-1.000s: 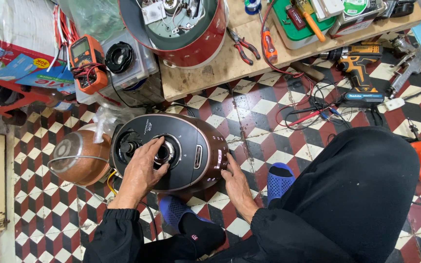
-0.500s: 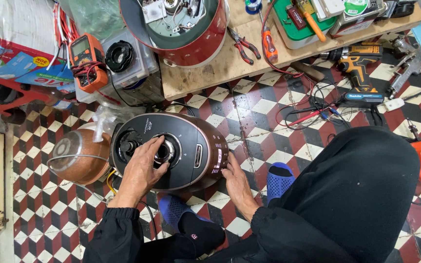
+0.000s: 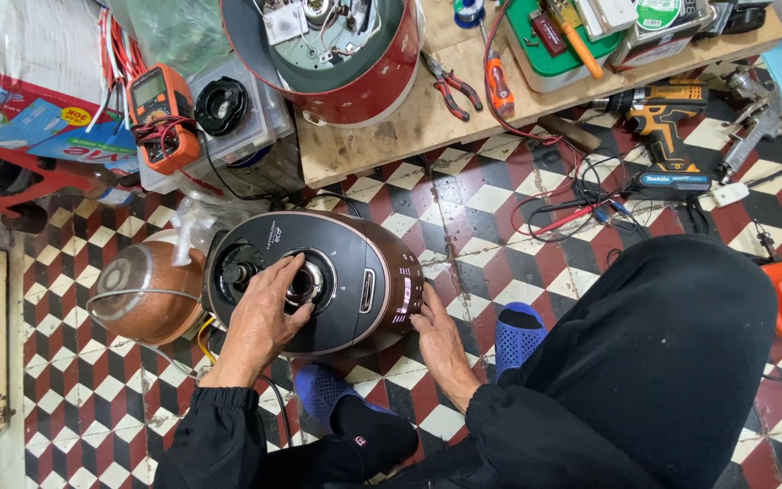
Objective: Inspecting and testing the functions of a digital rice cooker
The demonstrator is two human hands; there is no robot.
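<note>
Dark brown and glossy, the electric rice cooker (image 3: 319, 281) is sitting on the checkered tile floor (image 3: 463, 195) just in front of the squatting person, its domed plastic lid facing up. A black oval panel is covering most of the lid, with a round steam-vent recess near one end, a ringed metal knob in the middle and a small silver rectangular latch further along. A row of pale markings is showing down the curved brown side.

The left hand (image 3: 260, 317) is lying spread over the lid, fingers resting around the central knob, pressing on it rather than closing into a fist. The right hand (image 3: 436, 340) is lying flat and open against the cooker's lower side and the tile beside it, gripping nothing.

Just beside the cooker, a copper-coloured inner pot (image 3: 142, 292) is lying tilted, smooth and rounded, with a crumpled clear plastic bag touching its rim. A low wooden board (image 3: 391, 127), rough and stained, is carrying a red cylindrical cooker body (image 3: 346, 54) with its wiring exposed, red-handled pliers (image 3: 452, 86) and an orange screwdriver. An orange multimeter (image 3: 160, 113) is resting on a clear plastic box, and a cordless drill (image 3: 667, 136) is lying on the tiles among loose cables. Blue rubber slippers (image 3: 518, 337) are covering the person's feet.
</note>
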